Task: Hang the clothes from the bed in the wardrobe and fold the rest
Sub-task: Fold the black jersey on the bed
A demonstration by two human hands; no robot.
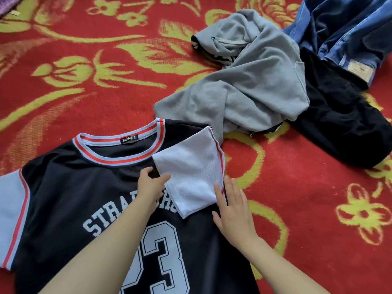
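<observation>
A black jersey (70, 187) with white lettering, a large number and a red-striped collar lies face up on the red bedspread (297, 187). Its right white sleeve (191, 168) is folded inward over the chest. My left hand (151, 185) rests on the jersey at the sleeve's inner edge, fingers spread and touching the sleeve. My right hand (233, 206) lies flat on the jersey's right side, fingers together against the sleeve's outer edge. The other white sleeve (12, 217) is spread out at the left.
A crumpled grey sweatshirt (250, 77) lies just beyond the jersey. To its right are a black garment (335, 124) and blue jeans (343, 32) at the top right corner. A purple cloth (6, 5) shows at the top left corner.
</observation>
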